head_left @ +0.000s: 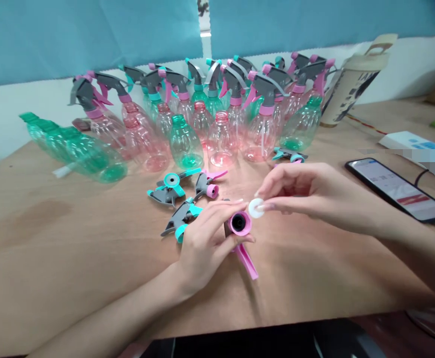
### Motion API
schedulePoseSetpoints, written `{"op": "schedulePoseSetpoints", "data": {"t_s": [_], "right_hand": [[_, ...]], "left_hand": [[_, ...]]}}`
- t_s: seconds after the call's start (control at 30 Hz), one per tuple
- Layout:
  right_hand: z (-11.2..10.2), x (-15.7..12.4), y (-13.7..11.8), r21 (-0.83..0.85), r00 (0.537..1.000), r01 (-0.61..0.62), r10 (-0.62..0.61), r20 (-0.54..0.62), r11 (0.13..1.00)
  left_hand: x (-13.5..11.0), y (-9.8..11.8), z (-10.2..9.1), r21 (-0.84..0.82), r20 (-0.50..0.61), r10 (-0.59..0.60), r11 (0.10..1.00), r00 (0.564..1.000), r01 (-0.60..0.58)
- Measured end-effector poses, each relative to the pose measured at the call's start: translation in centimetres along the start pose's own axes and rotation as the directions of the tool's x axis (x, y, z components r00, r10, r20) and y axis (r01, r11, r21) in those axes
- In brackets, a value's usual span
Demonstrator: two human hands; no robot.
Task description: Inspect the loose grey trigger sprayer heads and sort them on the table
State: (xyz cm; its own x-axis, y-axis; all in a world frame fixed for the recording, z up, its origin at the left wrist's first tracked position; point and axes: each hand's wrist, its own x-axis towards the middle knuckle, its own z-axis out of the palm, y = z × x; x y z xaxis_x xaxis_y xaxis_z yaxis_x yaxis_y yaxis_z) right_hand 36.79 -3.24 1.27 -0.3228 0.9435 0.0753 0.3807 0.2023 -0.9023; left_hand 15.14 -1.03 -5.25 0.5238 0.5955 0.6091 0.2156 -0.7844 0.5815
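Here, a pink-collared spray head [243,232] is gripped between the left hand's [204,246] thumb and fingers, its open end facing the camera. Just beside the collar, the right hand [309,191] pinches a small white disc [255,208]. Loose spray heads [180,216] lie on the table [71,253] past the left hand; behind them stand pink and green bottles [185,144]. A phone [400,189] lies near the right forearm.

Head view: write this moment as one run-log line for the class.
left hand: holding pink-and-grey spray head | right hand: pinching white disc beside it | table: loose spray heads | behind: bottles, some open
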Motion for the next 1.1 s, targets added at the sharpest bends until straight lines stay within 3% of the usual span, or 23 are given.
{"op": "schedulePoseSetpoints", "data": {"t_s": [0.17,0.3,0.43,0.63,0.73,1.1], "right_hand": [[0.3,1.1,-3.4,-0.373,0.978,0.197,-0.156,0.137,0.906],[0.7,2.3,-3.5,-0.474,0.949,0.29,-0.185,0.257,0.831],[0.7,3.1,-3.1,-0.482,0.917,0.38,-0.254,0.307,0.789],[-0.1,2.9,-3.6,-0.485,0.926,0.374,-0.296,0.232,0.79],[-0.1,2.5,-3.6,-0.487,0.91,0.409,-0.31,0.274,0.771],[1.1,2.0,-3.3,-0.651,0.931,0.359,-0.205,0.303,0.669]], "left_hand": [[-0.1,0.2,0.1,-0.025,-0.037,-0.011,1.0,0.999,0.01],[-0.1,0.2,0.0,-0.049,-0.042,-0.032,0.998,0.999,0.029],[-0.4,0.1,0.1,-0.032,-0.051,-0.132,0.991,0.99,0.131],[-0.6,-0.3,0.3,0.033,-0.106,-0.089,0.995,0.99,0.093],[-0.4,-0.2,0.2,0.054,-0.105,-0.091,0.994,0.99,0.097],[-0.7,-0.3,0.3,0.029,-0.116,-0.156,0.987,0.981,0.161]]}}
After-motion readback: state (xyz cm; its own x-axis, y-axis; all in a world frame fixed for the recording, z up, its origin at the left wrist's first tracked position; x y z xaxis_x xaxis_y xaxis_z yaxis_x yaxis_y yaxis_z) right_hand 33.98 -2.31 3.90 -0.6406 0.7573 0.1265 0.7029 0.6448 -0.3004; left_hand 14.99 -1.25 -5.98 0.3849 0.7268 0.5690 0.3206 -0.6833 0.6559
